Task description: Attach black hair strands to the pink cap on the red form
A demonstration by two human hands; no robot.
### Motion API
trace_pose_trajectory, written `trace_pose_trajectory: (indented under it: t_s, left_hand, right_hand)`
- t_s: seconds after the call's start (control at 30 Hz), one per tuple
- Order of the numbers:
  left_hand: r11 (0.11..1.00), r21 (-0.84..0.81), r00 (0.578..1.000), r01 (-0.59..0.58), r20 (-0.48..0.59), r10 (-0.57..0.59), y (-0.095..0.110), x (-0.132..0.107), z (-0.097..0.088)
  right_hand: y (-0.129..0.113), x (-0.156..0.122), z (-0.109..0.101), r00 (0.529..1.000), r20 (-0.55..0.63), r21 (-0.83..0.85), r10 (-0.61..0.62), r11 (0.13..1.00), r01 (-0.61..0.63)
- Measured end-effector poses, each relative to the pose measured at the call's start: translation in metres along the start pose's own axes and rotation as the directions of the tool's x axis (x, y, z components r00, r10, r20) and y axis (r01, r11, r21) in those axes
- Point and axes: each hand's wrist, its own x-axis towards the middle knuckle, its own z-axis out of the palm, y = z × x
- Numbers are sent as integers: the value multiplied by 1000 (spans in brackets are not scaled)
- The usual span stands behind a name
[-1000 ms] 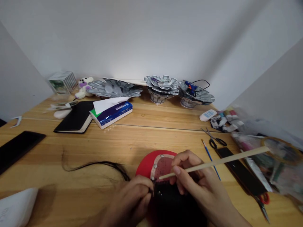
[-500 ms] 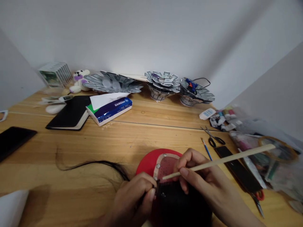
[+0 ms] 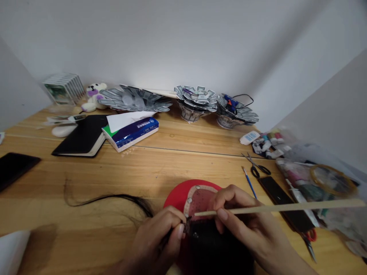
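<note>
A red rounded form (image 3: 175,191) stands at the table's near edge, with a pinkish mesh patch (image 3: 200,202) pinned on it. Black hair (image 3: 220,248) covers its near side. My left hand (image 3: 160,236) is closed on a strand of dark hair (image 3: 120,196) at the patch's left edge; the strand trails left over the table. Between thumb and fingers, my right hand (image 3: 243,221) pinches a long pale wooden stick (image 3: 275,208). Its left tip lies over the mesh near my left fingertips. Any hook or needle at that tip is too small to make out.
To the right lie black scissors (image 3: 259,166), a blue paintbrush (image 3: 250,182), a dark flat case (image 3: 275,194) and plastic bags (image 3: 332,217). At left are a tissue pack (image 3: 134,133), a black notebook (image 3: 83,133) and a phone (image 3: 17,168). Grey paper bowls (image 3: 190,110) line the wall.
The stick has swung from a steep slant to nearly level, its far end dropping to the right. My right hand has lowered slightly; my left hand keeps its hold on the hair.
</note>
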Motion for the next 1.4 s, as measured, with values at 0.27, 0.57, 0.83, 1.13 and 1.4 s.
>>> trace_pose_trajectory:
  t_s: [0.27,0.57,0.83,1.13,1.4]
  left_hand:
    - [996,43,997,-76,-6,77,4,1,-4]
    - [984,-105,988,147,53,-142,6,0,-8]
    - [693,-472,811,545,85,-579,27,12,-17]
    - [813,-373,884,448,47,-465,40,26,-22]
    - [655,-407,752,637,143,-643,33,29,-27]
  right_hand:
    - [4,0,-1,993,14,-59,-118,991,119]
    - [2,2,-2,999,29,-7,-36,999,36]
    - [5,4,2,999,33,101,7,995,-10]
    - [2,3,5,998,6,75,-58,996,58]
    - [2,1,4,990,64,38,-124,992,122]
